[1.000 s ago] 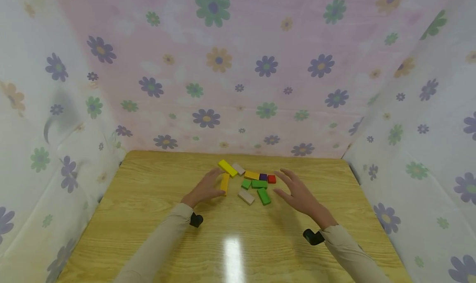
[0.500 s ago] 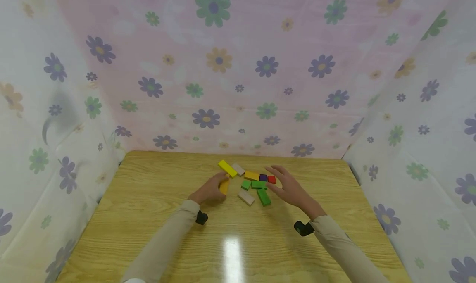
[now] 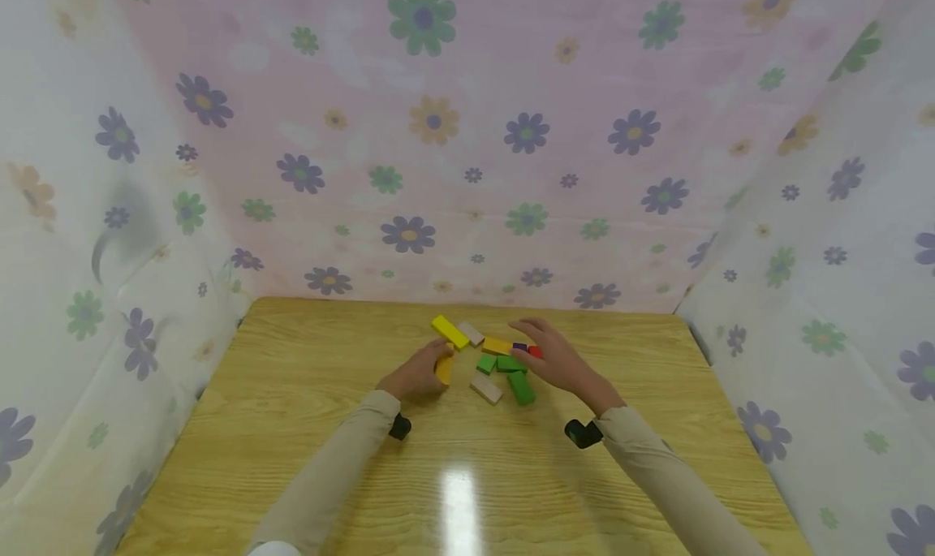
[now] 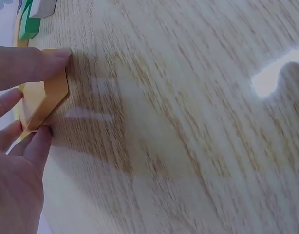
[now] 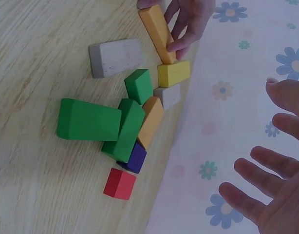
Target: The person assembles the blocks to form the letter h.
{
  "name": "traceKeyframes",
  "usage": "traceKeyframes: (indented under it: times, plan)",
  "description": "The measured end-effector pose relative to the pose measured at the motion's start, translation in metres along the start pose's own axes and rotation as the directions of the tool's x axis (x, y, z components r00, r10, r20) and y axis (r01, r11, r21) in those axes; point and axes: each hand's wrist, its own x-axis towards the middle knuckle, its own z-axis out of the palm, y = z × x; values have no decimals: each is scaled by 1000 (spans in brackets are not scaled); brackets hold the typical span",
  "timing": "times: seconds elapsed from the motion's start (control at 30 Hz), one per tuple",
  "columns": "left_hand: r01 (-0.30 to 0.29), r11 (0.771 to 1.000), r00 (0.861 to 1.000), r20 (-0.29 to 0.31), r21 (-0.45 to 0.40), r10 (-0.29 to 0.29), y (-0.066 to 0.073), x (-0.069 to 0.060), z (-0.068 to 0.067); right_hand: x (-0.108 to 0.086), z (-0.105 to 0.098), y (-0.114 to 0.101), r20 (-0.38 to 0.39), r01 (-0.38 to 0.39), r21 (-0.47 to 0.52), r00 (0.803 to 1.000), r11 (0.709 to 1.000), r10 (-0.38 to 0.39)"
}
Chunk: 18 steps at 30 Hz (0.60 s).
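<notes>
My left hand [image 3: 416,371] grips an orange block [image 4: 56,87] between thumb and fingers at the left of a loose group of blocks. In the right wrist view that block stands tilted against the camera, close to a yellow block [image 5: 174,74]. My right hand [image 3: 561,361] hovers with spread fingers over the group's right side, holding nothing. Below it lie a red block [image 5: 120,184], a purple block [image 5: 134,158] and two long green blocks, one green block [image 5: 88,120] crossing in front of the other. The right hand partly covers the red and purple blocks in the head view.
A small green block [image 3: 486,364], another orange block [image 3: 497,345] and two pale wooden blocks, one pale block [image 3: 485,388] nearer me, lie in the group. The wooden table [image 3: 329,459] ends at a flowered cloth [image 3: 467,199] behind and at both sides.
My left hand has moved right and closed its fingers round the orange block. My right hand has shifted left, from beside the red block to over the right-hand blocks.
</notes>
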Motion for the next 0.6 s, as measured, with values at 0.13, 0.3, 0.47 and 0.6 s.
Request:
traceKeyframes:
  times: [0.13,0.3,0.47,0.6]
  plan:
    - [1,1000,1000,-5,-18,-1,-1,1,-2,5,-1,-3,-3,15,3,1000,1000,-15]
    - [32,999,999,-4,-17,-32,4,0,-5,13,-2,-5,-10,33,-18,999,999,-34]
    - [71,996,997,-19,-61,-72,14,-9,-10,23,-1,-7,-5,45,-2,999,999,-45]
    - [55,995,998,-33,-80,-58,19,-19,-14,32,2,-7,7,44,-4,999,999,-44]
